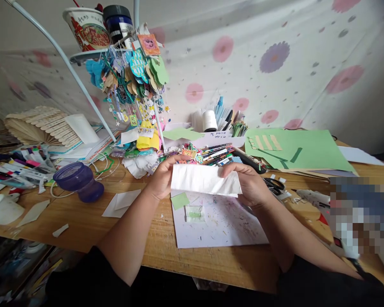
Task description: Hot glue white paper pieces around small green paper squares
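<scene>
A folded white tissue (pixel 205 179) is stretched level between my two hands above the work sheet, its lower edge a little ragged. My left hand (pixel 162 178) pinches its left end, fingers behind and partly hidden. At the other end, my right hand (pixel 248 183) grips it with the thumb on the front face. Below lies a white sheet (pixel 217 232) with specks and scraps on it. On that sheet are a light green paper square (pixel 180 201) and a small whitish packet-like piece (pixel 195 214) with green inside.
Pencils (pixel 217 153) and scissors (pixel 274 186) lie behind and right of my hands. A green board (pixel 320 149) stands at the back right. To the left are a purple cup-shaped object (pixel 80 179), markers (pixel 22 166) and paper scraps (pixel 121 202). Paper ornaments (pixel 131 76) hang from a rack.
</scene>
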Available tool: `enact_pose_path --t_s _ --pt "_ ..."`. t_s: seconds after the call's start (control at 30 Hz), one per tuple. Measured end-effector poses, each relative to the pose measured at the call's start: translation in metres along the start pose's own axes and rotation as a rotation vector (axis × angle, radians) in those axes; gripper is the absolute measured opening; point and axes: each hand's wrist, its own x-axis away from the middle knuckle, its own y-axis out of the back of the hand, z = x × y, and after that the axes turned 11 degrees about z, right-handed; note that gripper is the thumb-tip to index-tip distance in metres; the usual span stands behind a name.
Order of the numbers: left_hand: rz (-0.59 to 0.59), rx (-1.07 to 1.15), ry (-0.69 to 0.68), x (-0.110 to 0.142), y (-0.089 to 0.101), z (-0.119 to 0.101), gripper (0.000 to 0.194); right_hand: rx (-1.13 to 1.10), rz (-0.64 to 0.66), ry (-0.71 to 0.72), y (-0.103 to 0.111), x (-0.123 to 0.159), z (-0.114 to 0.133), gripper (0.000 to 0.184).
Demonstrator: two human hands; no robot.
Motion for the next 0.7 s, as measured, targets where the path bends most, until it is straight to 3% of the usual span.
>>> enact_pose_path --t_s 0.1,0.23,0.33,0.47,0.7 --pt "-0.008 0.239 -0.053 -0.002 -0.005 0.008 0.054 -0.166 -0.107 0.025 -0.002 -0.002 -0.005 0.005" --pt "0.078 0.308 0.0 -0.001 -0.017 0.027 0.071 -0.037 -0.198 0.169 -0.009 -0.002 -0.017 0.005" --pt "0.075 0.281 0.031 -0.001 -0.026 0.04 0.055 0.238 -0.198 0.281 -0.014 0.002 -0.025 0.018" --pt "-0.062 0.3 -0.007 -0.002 -0.035 0.043 0.031 0.64 -0.137 0.486 -0.021 0.007 -0.031 0.033" --pt "-0.288 0.392 -0.037 -0.002 -0.041 0.031 0.031 0.754 0.055 0.514 -0.033 0.011 -0.037 0.039"
